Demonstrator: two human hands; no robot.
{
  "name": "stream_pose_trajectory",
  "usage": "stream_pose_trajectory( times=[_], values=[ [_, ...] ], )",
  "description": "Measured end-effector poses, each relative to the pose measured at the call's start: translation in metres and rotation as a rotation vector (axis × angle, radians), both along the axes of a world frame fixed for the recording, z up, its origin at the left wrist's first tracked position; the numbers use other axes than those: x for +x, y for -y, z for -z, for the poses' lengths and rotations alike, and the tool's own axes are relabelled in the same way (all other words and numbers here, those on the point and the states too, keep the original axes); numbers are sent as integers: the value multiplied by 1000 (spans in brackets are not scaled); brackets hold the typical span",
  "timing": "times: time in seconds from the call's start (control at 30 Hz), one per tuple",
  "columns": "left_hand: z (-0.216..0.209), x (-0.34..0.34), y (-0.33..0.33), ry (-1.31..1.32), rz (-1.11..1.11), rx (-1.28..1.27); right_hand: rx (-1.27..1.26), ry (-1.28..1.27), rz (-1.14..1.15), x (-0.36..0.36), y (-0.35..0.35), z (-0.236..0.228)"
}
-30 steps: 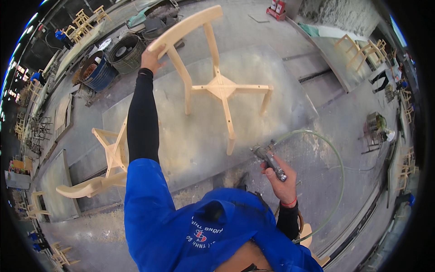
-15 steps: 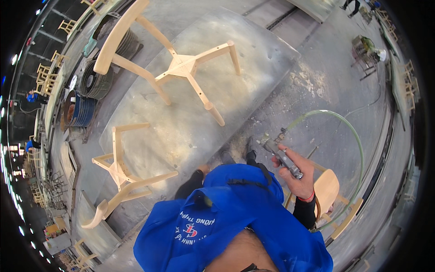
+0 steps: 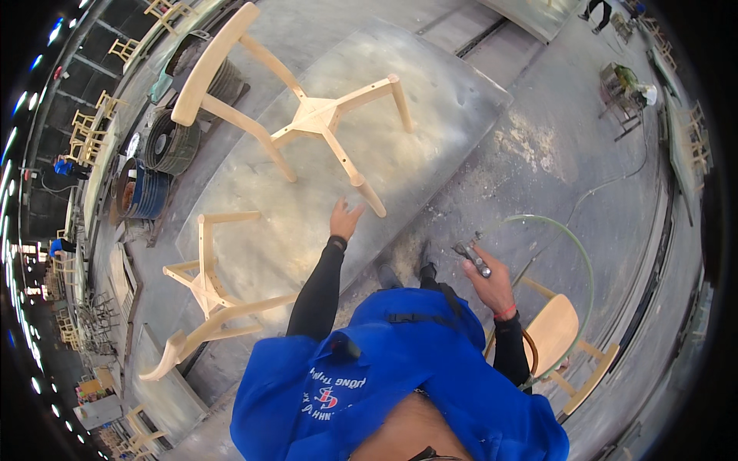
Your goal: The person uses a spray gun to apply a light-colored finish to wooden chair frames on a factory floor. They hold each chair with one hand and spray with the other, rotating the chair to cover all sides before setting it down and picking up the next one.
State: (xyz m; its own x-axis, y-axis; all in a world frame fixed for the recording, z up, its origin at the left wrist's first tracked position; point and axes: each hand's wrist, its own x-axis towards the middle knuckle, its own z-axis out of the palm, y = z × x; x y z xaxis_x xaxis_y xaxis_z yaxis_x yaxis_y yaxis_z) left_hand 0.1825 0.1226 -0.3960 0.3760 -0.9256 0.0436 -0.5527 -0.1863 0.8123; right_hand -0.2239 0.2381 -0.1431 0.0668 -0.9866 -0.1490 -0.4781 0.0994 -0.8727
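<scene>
My right hand (image 3: 493,286) is wrapped round a metal spray gun (image 3: 471,258), which is joined to a pale green hose (image 3: 590,280) looping round to the right. My left hand (image 3: 346,219) is stretched out with its fingers apart and nothing in it. Close to its fingertips, but seemingly apart from them, is a leg of a bare wooden chair frame (image 3: 317,115). That frame has a curved back rail and a crossed seat support. A second wooden frame (image 3: 206,292) lies nearer, left of my left forearm. Both are on a dusty grey panel (image 3: 438,100).
Beside me at right is a wooden chair (image 3: 555,330) with a solid seat. Drums, one of them blue (image 3: 144,192), line the left side of the panel. A metal stand (image 3: 621,96) is at far right. Light dust (image 3: 530,146) marks the floor, and other people work far left.
My left hand has come out from beside my body and reached forward over the panel toward the far frame's leg. The spray gun has turned and moved slightly lower in my right hand.
</scene>
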Motion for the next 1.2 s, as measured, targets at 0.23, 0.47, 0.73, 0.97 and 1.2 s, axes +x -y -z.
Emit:
stream_pose_trajectory(
  times=[0.23, 0.47, 0.73, 0.97, 1.2],
  values=[
    [-58, -67, 77, -78, -320, 45, -177, -7, 72, -14, -17, -83],
    [-39, -73, 81, -333, -412, -185, -116, 81, 108, -26, -14, -90],
    [-94, -1, 20, -449, -216, -94, -243, 291, 51, -34, 9, -94],
    [-187, 50, 2, -693, -370, -418, -326, 381, -72, -13, 33, -116],
    [-207, 61, 21, -621, -508, -547, -287, 428, -265, 29, 28, -127]
  ],
)
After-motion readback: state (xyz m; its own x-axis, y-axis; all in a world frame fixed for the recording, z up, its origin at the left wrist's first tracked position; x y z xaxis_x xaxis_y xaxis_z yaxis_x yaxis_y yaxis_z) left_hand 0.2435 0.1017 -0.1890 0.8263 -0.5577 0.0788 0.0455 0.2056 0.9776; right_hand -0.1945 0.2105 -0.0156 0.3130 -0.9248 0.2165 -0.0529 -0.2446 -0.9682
